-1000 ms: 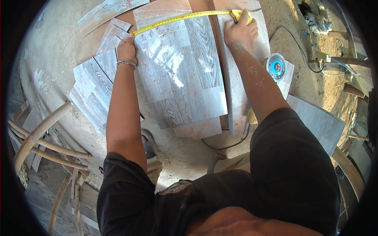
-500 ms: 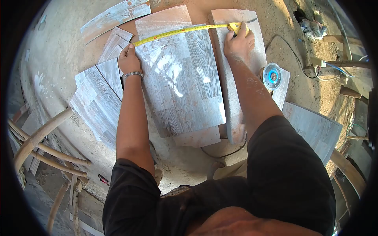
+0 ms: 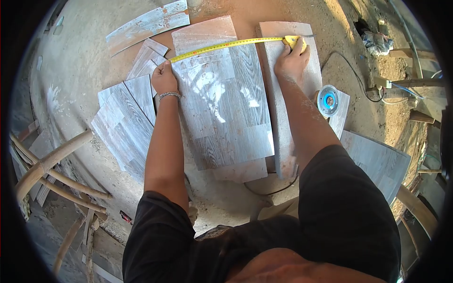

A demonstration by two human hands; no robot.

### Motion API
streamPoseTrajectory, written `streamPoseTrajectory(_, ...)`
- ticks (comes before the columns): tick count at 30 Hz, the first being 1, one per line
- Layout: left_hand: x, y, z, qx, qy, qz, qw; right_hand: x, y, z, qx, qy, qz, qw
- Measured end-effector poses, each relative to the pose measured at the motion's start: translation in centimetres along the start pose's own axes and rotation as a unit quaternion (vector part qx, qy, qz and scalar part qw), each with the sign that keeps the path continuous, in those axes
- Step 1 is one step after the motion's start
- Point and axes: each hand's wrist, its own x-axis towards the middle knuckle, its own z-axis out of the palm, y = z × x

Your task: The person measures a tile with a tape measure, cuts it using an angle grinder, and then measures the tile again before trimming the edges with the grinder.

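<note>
A yellow tape measure [image 3: 226, 45] is stretched across the far end of a grey wood-pattern tile [image 3: 226, 108]. At the tile's far left corner, my left hand [image 3: 164, 79] pinches the free end of the blade. My right hand [image 3: 291, 61] is wrapped round the yellow case, above a pale slab [image 3: 278, 104] standing right of the tile. The blade runs past the tile's right edge to reach the case. Beneath the tile, another tile piece [image 3: 205, 35] sticks out at the far side.
An angle grinder with a blue-centred disc [image 3: 328, 100] lies right of the slab, near a black cable [image 3: 356, 78]. Cut tiles [image 3: 125, 127] lie at left, another tile [image 3: 377, 162] at right. Bamboo poles [image 3: 56, 160] stand at lower left.
The whole scene sits slightly lower and further right in view, as the head has shifted. Both hands keep their hold on the tape measure, with its blade still stretched over the tile.
</note>
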Motion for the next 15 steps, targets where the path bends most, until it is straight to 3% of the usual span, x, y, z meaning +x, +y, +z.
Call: streamPoseTrajectory(15,0.6,-1.1,0.1,-0.024,-0.067,0.064,0.995,0.1,0.8,0.7,-0.018,0.020,0.012,1.000)
